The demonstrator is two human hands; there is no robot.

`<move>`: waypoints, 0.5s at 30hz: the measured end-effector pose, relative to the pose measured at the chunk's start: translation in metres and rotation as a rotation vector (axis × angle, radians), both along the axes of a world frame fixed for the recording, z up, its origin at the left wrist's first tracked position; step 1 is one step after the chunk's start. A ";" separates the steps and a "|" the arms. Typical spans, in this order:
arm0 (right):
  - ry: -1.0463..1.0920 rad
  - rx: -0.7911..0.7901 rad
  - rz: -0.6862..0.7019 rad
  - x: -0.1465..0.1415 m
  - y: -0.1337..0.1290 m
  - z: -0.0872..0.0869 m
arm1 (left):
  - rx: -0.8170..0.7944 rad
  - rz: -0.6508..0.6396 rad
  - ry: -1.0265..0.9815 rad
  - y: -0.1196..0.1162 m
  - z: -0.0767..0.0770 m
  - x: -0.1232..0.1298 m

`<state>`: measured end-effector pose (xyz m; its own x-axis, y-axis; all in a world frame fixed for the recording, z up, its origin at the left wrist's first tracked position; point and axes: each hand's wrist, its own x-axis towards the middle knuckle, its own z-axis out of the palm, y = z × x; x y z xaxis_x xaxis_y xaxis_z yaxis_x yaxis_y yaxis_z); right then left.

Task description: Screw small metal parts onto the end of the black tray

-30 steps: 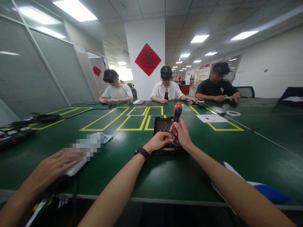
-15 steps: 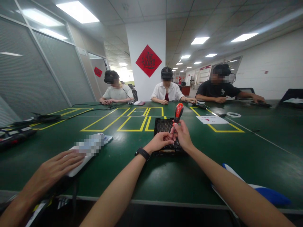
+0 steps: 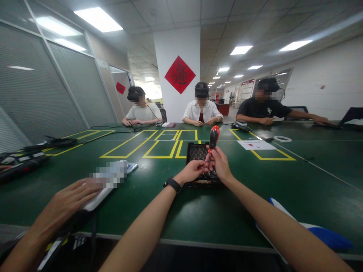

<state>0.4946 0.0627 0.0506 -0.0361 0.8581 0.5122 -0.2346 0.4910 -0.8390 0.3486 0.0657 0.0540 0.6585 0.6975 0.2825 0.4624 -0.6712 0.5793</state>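
Green bench [image 3: 193,219] spreads under ceiling lights [image 3: 99,19], marked off with yellow tape [image 3: 113,157]; three people [image 3: 210,109] in headsets sit along its far side, beyond the tray [image 3: 204,185]. Well left of the tray lies a black case [image 3: 22,166], with a coil of cable [image 3: 61,142] behind it. Left of the tray and nearer the front edge, a co-worker's hand [image 3: 68,196] rests on a white device [image 3: 99,198], partly blurred out. Closer to the tray comes the left hand [image 3: 193,170], a black band [image 3: 172,185] on its wrist; its thumb and forefinger are pressed close together over the tray, low beside the driver [image 3: 214,138], though whether they grip the shank or some small part cannot be told. The driver stands over the tray, right of its middle: red-and-black handle up, shank down, long axis steep, top leaning slightly right. Its tip is hidden. Over the tray's right side, the right hand [image 3: 222,166] pinches the driver just below the handle. What counts, as I judge it, is that the handle rises clear above the right fingers, which are nearer to it, while the left fingers sit lower, close to the tip end. Right of the tray lie a printed sheet [image 3: 263,146] and a white ring [image 3: 285,141]; farther right, toward the front edge, a blue-and-white thing [image 3: 326,236].
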 end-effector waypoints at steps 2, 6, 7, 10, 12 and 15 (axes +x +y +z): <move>0.007 0.016 -0.014 0.000 0.000 0.000 | -0.019 0.018 -0.013 0.000 0.000 0.003; 0.006 0.033 -0.012 -0.001 -0.001 -0.001 | -0.053 0.068 -0.006 0.000 0.003 0.020; 0.004 0.033 -0.008 -0.001 0.000 -0.002 | -0.052 0.075 -0.001 -0.002 0.005 0.021; -0.006 0.023 -0.001 -0.001 0.000 -0.001 | -0.001 0.090 0.015 -0.022 0.011 -0.016; -0.014 0.009 -0.005 -0.002 -0.001 -0.001 | 0.090 0.112 0.027 -0.047 0.012 -0.084; -0.023 0.007 -0.061 -0.006 -0.004 -0.001 | 0.338 0.160 -0.004 -0.085 0.003 -0.218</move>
<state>0.4890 0.0585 0.0499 0.0040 0.8553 0.5180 -0.1844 0.5098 -0.8403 0.1307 -0.0198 0.0567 0.5471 0.6583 0.5170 0.5751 -0.7444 0.3393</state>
